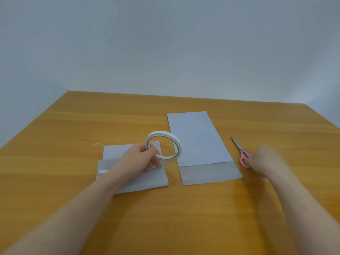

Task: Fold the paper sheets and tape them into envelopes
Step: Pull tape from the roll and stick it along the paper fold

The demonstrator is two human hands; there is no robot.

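Observation:
My left hand [141, 159] holds a white tape roll [163, 145] up on edge, just above a folded white paper sheet [132, 179] near the table's middle. A strip of tape lies on that sheet's left side. To its right lies a longer white sheet [196, 140] with its near end folded up into a band. My right hand [265, 161], blurred, rests on the pink handles of the scissors [241, 152], which lie on the table with the blades pointing away; its fingers curl around the handles.
The wooden table [73, 135] runs to a pale wall at the back. A tiny white scrap [96, 143] lies on the wood left of the folded sheet.

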